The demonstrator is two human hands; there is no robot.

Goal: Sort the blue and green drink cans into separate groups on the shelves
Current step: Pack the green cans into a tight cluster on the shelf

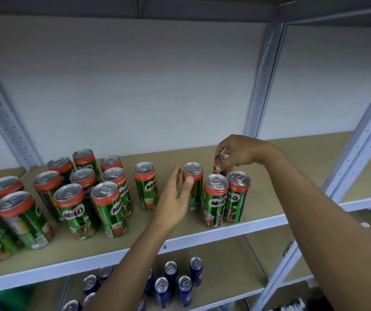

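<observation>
Right hand [238, 151] grips rear green can [221, 163] (upright).

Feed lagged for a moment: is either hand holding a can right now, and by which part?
The right hand pinches a green Milo can by its top rim. The left hand is open beside another can, holding nothing.

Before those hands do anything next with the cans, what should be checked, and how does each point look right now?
1. Right hand grips the back can by its top: ok.
2. Left hand holds the middle can: not ok, open beside it.
3. Green cans upright on the upper shelf: ok.
4. Blue cans on the lower shelf only: ok.
5. Back can's colour: cannot tell, mostly hidden.
</observation>
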